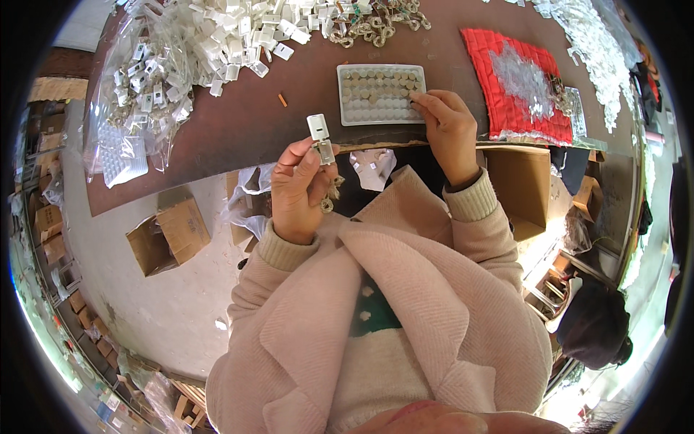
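My left hand (296,192) is closed on a small white hinged plastic case (318,129), which stands unfolded above the thumb and fingertips. From the same hand a pale beaded chain or coil (330,197) dangles by the palm. To the right, my right hand (453,134) reaches over the table edge, thumb and fingers pinched at the right side of a white tray (383,121). Rows of small round silvery discs (365,75), like button cells, fill part of its pockets. Whatever sits between those fingertips is too small to make out.
Loose white cases (238,36) are heaped at the back left, beside a clear plastic bag (148,87) of more cases. Coiled chains (376,25) lie behind the tray. Clear pieces rest on a red quilted cloth (481,65) at right. A cardboard box (184,230) stands on the floor.
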Available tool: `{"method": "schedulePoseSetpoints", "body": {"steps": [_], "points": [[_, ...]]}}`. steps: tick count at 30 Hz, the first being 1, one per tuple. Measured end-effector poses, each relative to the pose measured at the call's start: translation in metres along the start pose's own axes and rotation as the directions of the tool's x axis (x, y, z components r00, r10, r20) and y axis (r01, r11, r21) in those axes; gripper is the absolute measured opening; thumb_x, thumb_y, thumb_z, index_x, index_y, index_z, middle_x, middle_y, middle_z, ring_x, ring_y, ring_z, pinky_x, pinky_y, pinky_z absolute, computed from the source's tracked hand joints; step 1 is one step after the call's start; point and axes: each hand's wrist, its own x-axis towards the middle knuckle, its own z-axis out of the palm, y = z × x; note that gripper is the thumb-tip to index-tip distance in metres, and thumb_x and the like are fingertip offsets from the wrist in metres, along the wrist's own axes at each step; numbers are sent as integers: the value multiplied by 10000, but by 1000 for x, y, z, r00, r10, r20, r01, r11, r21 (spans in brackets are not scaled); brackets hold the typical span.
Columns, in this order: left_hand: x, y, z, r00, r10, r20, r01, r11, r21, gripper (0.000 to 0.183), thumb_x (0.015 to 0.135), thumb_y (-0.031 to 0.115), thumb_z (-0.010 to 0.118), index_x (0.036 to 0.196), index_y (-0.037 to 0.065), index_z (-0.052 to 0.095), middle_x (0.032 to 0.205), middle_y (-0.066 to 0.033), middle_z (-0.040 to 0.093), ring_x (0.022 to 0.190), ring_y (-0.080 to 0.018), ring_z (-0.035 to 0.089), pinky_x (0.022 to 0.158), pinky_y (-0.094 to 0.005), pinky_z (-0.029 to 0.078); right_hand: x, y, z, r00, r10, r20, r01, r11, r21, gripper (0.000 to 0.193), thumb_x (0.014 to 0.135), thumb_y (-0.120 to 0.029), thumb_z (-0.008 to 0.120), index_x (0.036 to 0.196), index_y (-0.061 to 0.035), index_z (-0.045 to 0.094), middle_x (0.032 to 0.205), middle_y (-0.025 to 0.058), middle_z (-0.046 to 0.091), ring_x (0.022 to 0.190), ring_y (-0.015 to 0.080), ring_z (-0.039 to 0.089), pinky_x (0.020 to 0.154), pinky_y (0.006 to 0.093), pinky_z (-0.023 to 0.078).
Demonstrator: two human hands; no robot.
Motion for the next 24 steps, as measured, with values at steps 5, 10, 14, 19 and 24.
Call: {"method": "schedulePoseSetpoints", "body": {"steps": [5, 10, 14, 19, 24], "points": [[14, -10, 15, 997, -56, 58, 56, 998, -9, 232, 1003, 100, 603, 1220, 17, 617, 1078, -162, 713, 734, -97, 644, 440, -146, 352, 6, -2, -4, 995, 31, 96, -27, 999, -47, 142, 815, 1, 715, 941, -62, 694, 898, 118, 669, 809, 321, 657, 694, 384, 533], [28, -24, 31, 993, -82, 88, 86, 996, -35, 265, 979, 105, 653, 1223, 7, 625, 1127, -176, 707, 736, -96, 661, 460, -134, 368, 12, -28, -13, 990, 94, 103, -108, 984, 139, 163, 812, 35, 725, 956, -39, 706, 918, 117, 680, 805, 289, 679, 712, 336, 541], [27, -29, 39, 994, -93, 49, 96, 994, -56, 300, 964, 121, 681, 1236, 7, 627, 1033, -112, 715, 696, -69, 650, 457, -136, 385, 6, -61, -20, 999, -8, 38, -7, 930, 368, 218, 798, 50, 757, 993, -45, 737, 929, 101, 684, 806, 221, 690, 676, 297, 550], [25, -26, 43, 996, -90, 2, 90, 995, -33, 301, 962, 127, 685, 1233, 9, 627, 988, -88, 708, 684, -57, 641, 446, -140, 367, 7, -76, -24, 992, -64, 107, 23, 936, 351, 240, 821, 43, 746, 1041, -52, 745, 950, 99, 686, 766, 214, 681, 649, 291, 548], [26, -20, 42, 985, -126, 115, 137, 986, -90, 270, 984, 138, 653, 1227, 23, 631, 930, -88, 707, 588, -25, 550, 432, -141, 321, 14, -79, -17, 987, -147, -59, 158, 937, 313, 288, 762, 65, 683, 1025, -45, 724, 943, 79, 687, 776, 241, 673, 668, 324, 554]]}}
